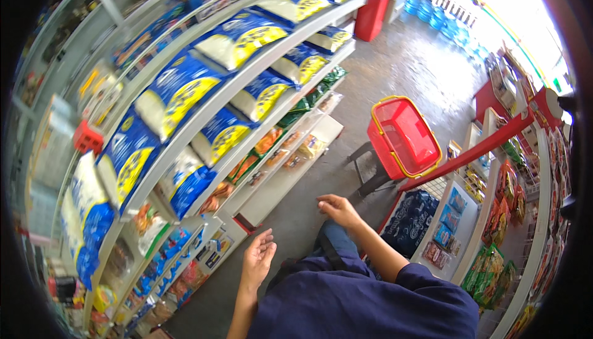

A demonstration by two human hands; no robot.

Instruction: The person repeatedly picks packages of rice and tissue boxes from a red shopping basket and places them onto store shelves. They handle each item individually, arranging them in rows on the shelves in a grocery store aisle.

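Observation:
My left hand [259, 258] is raised in front of the body near the lower shelves, its fingers apart and nothing in it. Over the floor, my right hand [339, 210] is also empty, with its fingers loosely bent and thumb apart. To the left, blue, white and yellow plastic bags [173, 93] line two tiers of a metal shelf [259, 56]. A red plastic shopping basket [403, 137] with yellow handles stands on a dark stool [366, 167], beyond my right hand and not touched by it.
Lower shelves hold smaller packets [268, 140]. On the right, a shelf unit [468, 232] carries hanging green and orange packets [484, 269]. A red bar [472, 149] slants beside the basket. Blue water bottles [435, 17] and a red-sided counter [370, 12] stand at the back.

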